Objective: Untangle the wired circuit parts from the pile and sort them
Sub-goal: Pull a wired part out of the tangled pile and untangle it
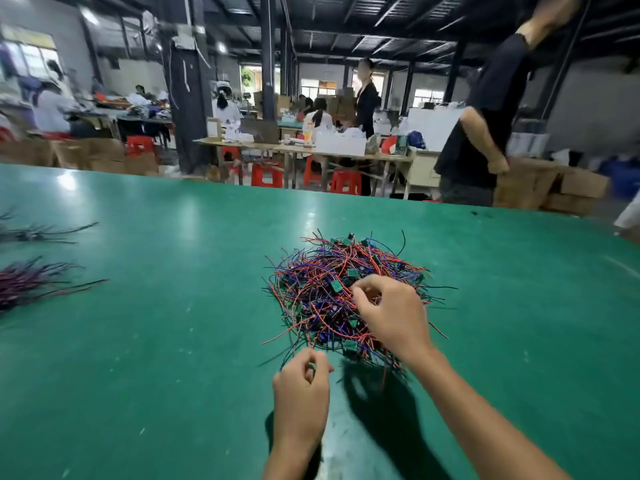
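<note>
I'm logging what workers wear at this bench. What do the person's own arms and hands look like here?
Both hands, left and right, are bare: no gloves, rings or watch visible. The forearms are bare too, with no sleeve reaching into the picture.

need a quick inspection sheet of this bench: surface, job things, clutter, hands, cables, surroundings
surface: green matte table top, light scuffs.
job's things: tangled pile of red, blue and black wires with small green circuit boards, centre; two sorted wire bundles at left edge.
clutter: nothing seen.
grippers: left hand pinches wires at the pile's near edge; right hand pinches wires on top of the pile.
cables: loose wire ends stray from the pile.
surroundings: workshop, seated workers, red plastic stools, cardboard boxes, standing person at right.
</note>
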Available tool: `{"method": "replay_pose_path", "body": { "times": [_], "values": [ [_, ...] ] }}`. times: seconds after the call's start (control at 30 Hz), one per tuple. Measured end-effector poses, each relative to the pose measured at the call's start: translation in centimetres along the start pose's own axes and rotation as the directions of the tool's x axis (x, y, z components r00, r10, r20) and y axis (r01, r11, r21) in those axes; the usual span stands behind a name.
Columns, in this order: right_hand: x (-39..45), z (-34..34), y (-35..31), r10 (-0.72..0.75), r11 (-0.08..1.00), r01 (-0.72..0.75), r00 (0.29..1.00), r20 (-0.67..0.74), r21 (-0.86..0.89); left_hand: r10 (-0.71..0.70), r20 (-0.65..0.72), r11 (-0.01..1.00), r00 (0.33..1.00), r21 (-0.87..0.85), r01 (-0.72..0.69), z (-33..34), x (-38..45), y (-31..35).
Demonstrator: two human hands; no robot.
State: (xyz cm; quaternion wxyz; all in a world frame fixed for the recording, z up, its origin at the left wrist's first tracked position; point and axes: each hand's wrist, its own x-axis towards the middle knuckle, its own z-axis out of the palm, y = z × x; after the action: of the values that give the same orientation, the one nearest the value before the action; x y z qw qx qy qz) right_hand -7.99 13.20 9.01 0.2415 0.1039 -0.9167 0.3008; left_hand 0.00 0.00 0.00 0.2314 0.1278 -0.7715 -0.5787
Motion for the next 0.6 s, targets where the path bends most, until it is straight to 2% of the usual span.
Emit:
{"method": "replay_pose_path", "body": {
  "times": [0.1, 0.17, 0.3, 0.43, 0.5, 0.6],
  "values": [
    [4.3, 2.5, -0.9, 0.038, 0.962, 0.033, 0.966, 0.254, -0.272, 0.089, 0.014, 0.996, 0.996, 0.0, -0.089, -0.4, -0.4, 0.3],
    [5.1, 3.7, -1.2, 0.066, 0.95, 0.047, 0.936, 0.345, -0.309, 0.1, 0.015, 0.995, 0.995, -0.011, -0.1, -0.7, -0.8, 0.5],
    [4.4, 3.7, 0.5, 0.013, 0.972, 0.048, 0.966, 0.259, -0.228, 0.061, -0.032, 0.997, 0.998, -0.055, -0.063, -1.0, -0.9, 0.0],
    [3.6, 1.6, 1.6, -0.034, 0.999, 0.034, 0.993, 0.111, 0.0, 0.143, -0.011, 0.987, 0.99, -0.07, -0.144, -0.4, -1.2, 0.4],
    [3.5, 0.4, 2.2, 0.003, 0.988, -0.018, 0.995, 0.095, 0.155, 0.186, 0.005, 0.98, 0.982, -0.074, -0.186, 0.2, -1.3, 0.7],
    [3.7, -1.4, 3.0, 0.087, 0.98, -0.105, 0.99, 0.111, 0.166, 0.236, 0.001, 0.969, 0.972, -0.069, -0.235, 1.3, -0.7, 1.8]
  ]
}}
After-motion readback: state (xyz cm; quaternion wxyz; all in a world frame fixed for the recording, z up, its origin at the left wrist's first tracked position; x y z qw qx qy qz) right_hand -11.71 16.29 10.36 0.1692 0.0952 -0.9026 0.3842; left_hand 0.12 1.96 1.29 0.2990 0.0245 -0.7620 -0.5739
